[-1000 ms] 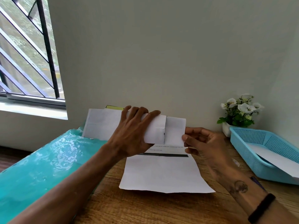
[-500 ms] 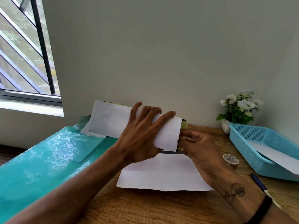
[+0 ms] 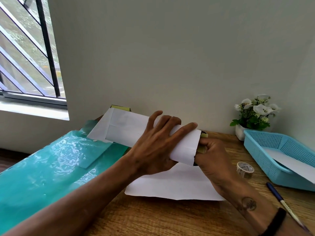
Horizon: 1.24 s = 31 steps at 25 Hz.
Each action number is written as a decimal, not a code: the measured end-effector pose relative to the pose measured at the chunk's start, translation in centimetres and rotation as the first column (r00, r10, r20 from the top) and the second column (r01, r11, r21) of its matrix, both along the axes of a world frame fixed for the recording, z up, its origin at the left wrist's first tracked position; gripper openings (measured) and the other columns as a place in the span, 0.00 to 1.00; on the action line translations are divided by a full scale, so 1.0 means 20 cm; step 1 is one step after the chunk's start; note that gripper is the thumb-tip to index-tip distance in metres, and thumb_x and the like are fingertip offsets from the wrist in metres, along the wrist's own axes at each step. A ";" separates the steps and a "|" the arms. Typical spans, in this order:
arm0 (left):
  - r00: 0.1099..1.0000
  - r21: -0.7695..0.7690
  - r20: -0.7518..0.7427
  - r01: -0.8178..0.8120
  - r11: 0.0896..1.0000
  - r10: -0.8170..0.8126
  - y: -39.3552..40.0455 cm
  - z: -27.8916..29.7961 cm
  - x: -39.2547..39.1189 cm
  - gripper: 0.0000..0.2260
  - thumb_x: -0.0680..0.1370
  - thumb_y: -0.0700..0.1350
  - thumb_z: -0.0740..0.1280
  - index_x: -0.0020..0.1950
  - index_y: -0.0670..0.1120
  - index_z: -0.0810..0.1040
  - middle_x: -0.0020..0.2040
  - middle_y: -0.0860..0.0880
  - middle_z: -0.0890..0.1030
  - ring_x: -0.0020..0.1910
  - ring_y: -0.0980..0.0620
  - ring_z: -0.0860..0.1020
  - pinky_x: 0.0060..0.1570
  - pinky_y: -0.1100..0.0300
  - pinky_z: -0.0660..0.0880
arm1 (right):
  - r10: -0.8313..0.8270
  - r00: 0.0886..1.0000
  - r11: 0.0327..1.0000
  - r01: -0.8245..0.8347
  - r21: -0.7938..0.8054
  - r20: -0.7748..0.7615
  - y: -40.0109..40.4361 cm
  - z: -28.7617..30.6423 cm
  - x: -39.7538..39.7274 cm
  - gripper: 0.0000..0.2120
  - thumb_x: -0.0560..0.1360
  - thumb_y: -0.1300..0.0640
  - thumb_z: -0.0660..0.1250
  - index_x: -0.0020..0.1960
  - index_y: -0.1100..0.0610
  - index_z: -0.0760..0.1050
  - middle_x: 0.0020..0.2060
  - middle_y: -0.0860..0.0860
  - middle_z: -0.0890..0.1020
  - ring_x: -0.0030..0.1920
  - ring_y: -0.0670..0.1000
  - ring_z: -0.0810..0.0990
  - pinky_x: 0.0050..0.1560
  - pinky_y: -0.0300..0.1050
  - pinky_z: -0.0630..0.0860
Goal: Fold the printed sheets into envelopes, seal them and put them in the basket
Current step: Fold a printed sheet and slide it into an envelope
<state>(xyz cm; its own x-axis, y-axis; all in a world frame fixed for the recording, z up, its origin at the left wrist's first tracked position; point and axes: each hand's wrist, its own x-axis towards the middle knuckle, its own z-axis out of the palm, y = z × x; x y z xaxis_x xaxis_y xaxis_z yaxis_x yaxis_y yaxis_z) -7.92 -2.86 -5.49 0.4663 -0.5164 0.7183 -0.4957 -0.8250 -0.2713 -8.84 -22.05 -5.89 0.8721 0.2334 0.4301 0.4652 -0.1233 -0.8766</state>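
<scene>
White envelope [image 3: 144, 132] is clasped in the left hand [image 3: 153, 150]; right hand [image 3: 213, 157], beside its open end, pinches a yellowish item: feed it straight.

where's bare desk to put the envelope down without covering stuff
Bare wood runs along the near desk edge, in front of the flat sheet. A smaller patch lies by the wall between the right hand and flower pot. It's crowded between tape roll, pen and basket.

Wooden table [image 3: 153, 217]; sheet [image 3: 170, 186], tape [image 3: 245, 169], basket [image 3: 265, 150].
</scene>
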 end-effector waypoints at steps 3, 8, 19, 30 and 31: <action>1.000 0.012 -0.010 0.010 1.000 -0.010 -0.01 0.00 0.00 0.43 0.69 0.59 0.74 0.81 0.53 0.62 0.67 0.44 0.73 0.66 0.44 0.70 0.78 0.38 0.57 | -0.009 1.000 0.999 0.009 -0.035 -0.002 -0.01 0.00 0.00 0.20 0.73 0.68 0.76 0.47 0.42 0.81 0.37 0.30 0.85 0.44 0.34 0.84 0.35 0.31 0.79; 1.000 0.016 0.012 0.027 0.999 -0.028 -0.01 -0.01 -0.01 0.41 0.70 0.57 0.74 0.81 0.52 0.66 0.67 0.45 0.74 0.66 0.44 0.70 0.78 0.38 0.58 | -0.047 0.999 0.998 0.047 -0.038 0.011 -0.01 -0.02 0.01 0.19 0.73 0.69 0.75 0.44 0.43 0.82 0.38 0.35 0.85 0.42 0.38 0.84 0.31 0.32 0.79; 0.984 -0.304 -0.023 -0.174 0.937 0.175 -0.01 0.14 -0.05 0.47 0.71 0.67 0.69 0.84 0.49 0.58 0.62 0.47 0.71 0.59 0.45 0.69 0.60 0.49 0.67 | 0.138 0.979 0.937 -0.081 0.341 -0.147 -0.01 0.06 0.01 0.35 0.63 0.42 0.82 0.64 0.55 0.76 0.52 0.56 0.88 0.52 0.60 0.88 0.56 0.59 0.84; 0.918 -0.411 -0.387 -0.250 0.877 0.080 -0.09 0.23 -0.10 0.51 0.66 0.77 0.69 0.83 0.62 0.52 0.66 0.54 0.73 0.62 0.54 0.74 0.57 0.56 0.71 | 0.111 0.944 0.895 0.041 0.445 -0.312 -0.06 0.05 0.04 0.06 0.77 0.60 0.73 0.53 0.60 0.83 0.43 0.58 0.86 0.44 0.54 0.85 0.46 0.49 0.85; 0.862 -0.491 -0.507 -0.291 0.821 0.002 -0.07 0.24 -0.10 0.45 0.68 0.75 0.70 0.81 0.63 0.60 0.65 0.55 0.77 0.61 0.55 0.77 0.57 0.57 0.73 | 0.122 0.934 0.882 0.053 0.469 -0.335 -0.08 0.05 0.05 0.07 0.77 0.61 0.72 0.54 0.60 0.83 0.43 0.57 0.86 0.42 0.54 0.85 0.43 0.47 0.85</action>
<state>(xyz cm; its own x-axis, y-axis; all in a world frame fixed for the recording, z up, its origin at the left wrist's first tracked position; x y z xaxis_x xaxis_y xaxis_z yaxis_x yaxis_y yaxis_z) -9.90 -4.31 -0.60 0.8505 -0.0129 0.5258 -0.3000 -0.8331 0.4647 -7.79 -23.55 -4.84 0.9788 0.1166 0.1684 0.1187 0.3473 -0.9302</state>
